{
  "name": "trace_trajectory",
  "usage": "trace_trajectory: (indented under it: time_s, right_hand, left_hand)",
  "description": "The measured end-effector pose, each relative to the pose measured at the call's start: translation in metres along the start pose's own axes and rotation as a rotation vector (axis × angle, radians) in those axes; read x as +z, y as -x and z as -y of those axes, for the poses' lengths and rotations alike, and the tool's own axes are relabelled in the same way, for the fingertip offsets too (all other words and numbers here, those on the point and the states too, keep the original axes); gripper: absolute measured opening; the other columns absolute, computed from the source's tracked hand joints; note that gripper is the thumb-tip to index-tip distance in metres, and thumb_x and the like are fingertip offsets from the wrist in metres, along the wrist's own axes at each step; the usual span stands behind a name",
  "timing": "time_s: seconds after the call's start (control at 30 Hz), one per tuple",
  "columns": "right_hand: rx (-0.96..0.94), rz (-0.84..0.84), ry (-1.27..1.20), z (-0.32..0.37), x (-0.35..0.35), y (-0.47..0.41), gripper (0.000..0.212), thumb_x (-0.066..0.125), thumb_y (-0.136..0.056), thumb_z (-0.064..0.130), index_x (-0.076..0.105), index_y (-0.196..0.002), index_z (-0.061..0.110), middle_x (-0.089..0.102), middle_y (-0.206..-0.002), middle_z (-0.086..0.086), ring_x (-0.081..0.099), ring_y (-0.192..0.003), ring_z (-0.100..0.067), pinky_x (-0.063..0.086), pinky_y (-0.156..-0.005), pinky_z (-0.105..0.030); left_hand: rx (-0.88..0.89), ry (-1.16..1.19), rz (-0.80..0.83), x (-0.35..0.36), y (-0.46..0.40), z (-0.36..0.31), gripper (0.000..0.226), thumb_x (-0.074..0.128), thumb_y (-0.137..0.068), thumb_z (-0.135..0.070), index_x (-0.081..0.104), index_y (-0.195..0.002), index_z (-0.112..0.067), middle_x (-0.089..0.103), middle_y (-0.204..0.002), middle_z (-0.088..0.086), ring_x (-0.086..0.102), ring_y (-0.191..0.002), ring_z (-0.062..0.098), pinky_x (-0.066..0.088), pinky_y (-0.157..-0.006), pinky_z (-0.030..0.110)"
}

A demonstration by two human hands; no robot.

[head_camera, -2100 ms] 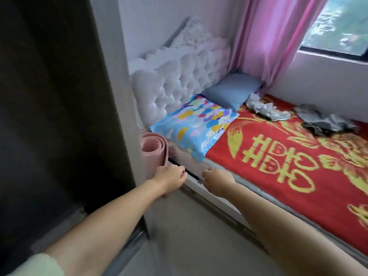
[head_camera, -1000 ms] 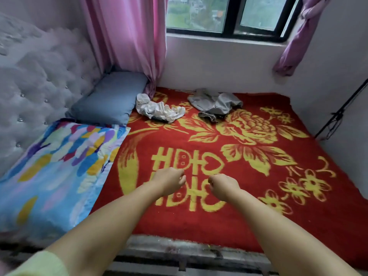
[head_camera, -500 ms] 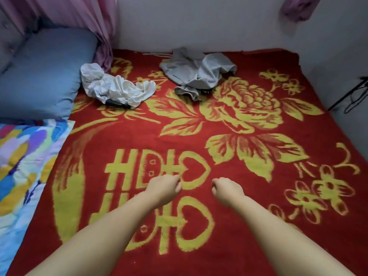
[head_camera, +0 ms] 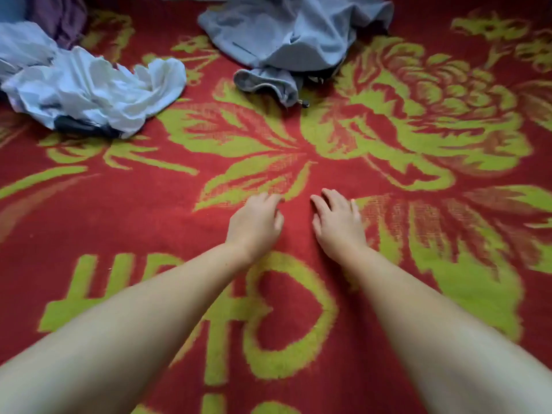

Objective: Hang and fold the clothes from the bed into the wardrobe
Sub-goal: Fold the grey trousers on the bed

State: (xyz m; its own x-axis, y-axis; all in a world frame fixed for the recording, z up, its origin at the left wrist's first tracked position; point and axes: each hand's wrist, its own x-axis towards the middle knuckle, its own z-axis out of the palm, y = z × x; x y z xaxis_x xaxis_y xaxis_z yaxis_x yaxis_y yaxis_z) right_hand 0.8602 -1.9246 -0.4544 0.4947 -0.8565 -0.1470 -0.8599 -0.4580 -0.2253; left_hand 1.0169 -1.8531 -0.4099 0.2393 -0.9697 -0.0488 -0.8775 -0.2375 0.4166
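Note:
A crumpled white garment (head_camera: 89,88) lies at the far left of the bed, with something dark under its near edge. A crumpled grey garment (head_camera: 292,40) with a drawstring hem lies at the far middle. Both rest on the red blanket (head_camera: 298,174) with yellow flowers and characters. My left hand (head_camera: 255,224) and my right hand (head_camera: 337,222) reach forward side by side over the blanket, short of both garments. Their fingers are loosely extended and hold nothing. Whether they touch the blanket I cannot tell.
A bit of purple curtain (head_camera: 59,16) hangs at the far left behind the white garment. The blanket fills the rest of the view. The wardrobe is out of view.
The view has swung from the wardrobe side to over the bed and closer to the clothes. Both hands have moved forward and uncurled from loose fists to spread fingers.

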Motion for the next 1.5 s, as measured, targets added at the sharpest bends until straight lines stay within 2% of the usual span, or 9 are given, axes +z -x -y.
trace_trajectory:
  time_s: [0.1,0.47,0.53,0.6,0.67,0.77,1.13,1.33,1.5]
  right_hand:
    - [-0.021,-0.068,0.028,-0.007,0.021,-0.013,0.055,0.025,-0.094,0.036,0.035,-0.147,0.027,0.027,-0.157,0.001,0.015,-0.147,-0.016,-0.003,-0.117,-0.049]
    - [-0.022,-0.152,0.085,-0.004,0.027,-0.020,0.057,0.034,-0.084,0.034,0.055,-0.135,0.022,0.048,-0.144,-0.003,0.043,-0.135,-0.022,0.017,-0.109,-0.054]
    - [-0.023,-0.163,0.098,-0.004,0.027,-0.023,0.057,0.035,-0.083,0.034,0.056,-0.134,0.022,0.049,-0.143,-0.003,0.044,-0.134,-0.021,0.018,-0.107,-0.054]
    - [-0.024,-0.160,0.106,-0.003,0.025,-0.026,0.057,0.035,-0.082,0.035,0.056,-0.134,0.023,0.050,-0.143,-0.003,0.045,-0.134,-0.021,0.019,-0.107,-0.054]
    - [-0.015,-0.153,0.118,-0.006,0.023,-0.026,0.057,0.035,-0.083,0.035,0.055,-0.135,0.023,0.049,-0.144,-0.003,0.044,-0.135,-0.021,0.017,-0.107,-0.053]
    - [-0.014,-0.146,0.106,-0.011,0.023,-0.025,0.057,0.034,-0.083,0.034,0.054,-0.136,0.023,0.048,-0.145,-0.003,0.042,-0.136,-0.021,0.016,-0.112,-0.054]
    - [-0.005,-0.124,0.026,-0.013,0.027,-0.028,0.065,0.018,-0.086,0.038,0.037,-0.147,0.027,0.030,-0.156,0.003,0.020,-0.146,-0.015,-0.001,-0.117,-0.049]
    - [0.165,-0.089,-0.093,0.005,0.029,0.004,0.054,0.037,-0.098,0.028,0.026,-0.151,0.021,0.018,-0.160,0.000,0.009,-0.148,-0.016,-0.002,-0.118,-0.043]
    - [0.047,0.085,-0.177,0.053,0.011,0.089,0.085,0.058,-0.090,0.025,0.001,-0.154,0.026,-0.002,-0.162,-0.003,0.006,-0.148,-0.022,0.008,-0.118,-0.046]
  left_hand:
    - [0.052,-0.071,-0.035,0.011,-0.053,0.009,0.044,0.048,-0.093,-0.018,0.046,-0.137,-0.015,0.052,-0.123,0.008,0.046,-0.116,0.027,0.044,-0.089,0.044]
    - [0.159,-0.684,-0.082,0.015,-0.256,0.032,0.084,0.048,-0.089,-0.011,-0.007,-0.151,-0.028,-0.021,-0.157,0.007,-0.018,-0.145,0.028,0.000,-0.113,0.058]
    - [0.132,-0.761,-0.063,0.006,-0.289,0.031,0.066,0.045,-0.093,-0.017,0.011,-0.150,-0.024,-0.013,-0.159,0.009,-0.013,-0.146,0.030,0.000,-0.111,0.063]
    - [0.096,-0.671,0.002,-0.002,-0.312,0.027,0.035,0.044,-0.093,-0.016,0.046,-0.128,-0.017,0.028,-0.151,0.019,0.021,-0.142,0.035,0.010,-0.111,0.061]
    - [0.114,-0.460,0.052,-0.002,-0.317,0.018,0.014,0.045,-0.089,-0.011,0.051,-0.100,-0.018,0.058,-0.120,0.021,0.052,-0.113,0.040,0.036,-0.094,0.044]
    - [0.113,-0.193,0.131,0.007,-0.291,0.001,0.010,0.043,-0.091,-0.013,0.049,-0.099,-0.015,0.059,-0.112,0.026,0.056,-0.100,0.044,0.032,-0.071,0.036]
    - [-0.076,0.129,0.075,0.025,-0.078,0.001,0.026,0.042,-0.089,-0.028,0.055,-0.070,-0.017,0.066,-0.084,0.010,0.057,-0.088,0.033,0.037,-0.066,0.035]
    - [-0.200,0.302,0.164,-0.006,0.065,0.017,0.028,0.042,-0.085,-0.030,0.053,-0.060,-0.022,0.050,-0.058,-0.003,0.055,-0.074,0.025,0.036,-0.061,0.034]
    - [-0.221,0.389,0.157,-0.038,0.160,0.000,0.031,0.042,-0.080,-0.031,0.036,-0.051,-0.024,0.040,-0.052,0.005,0.043,-0.062,0.028,0.025,-0.056,0.035]
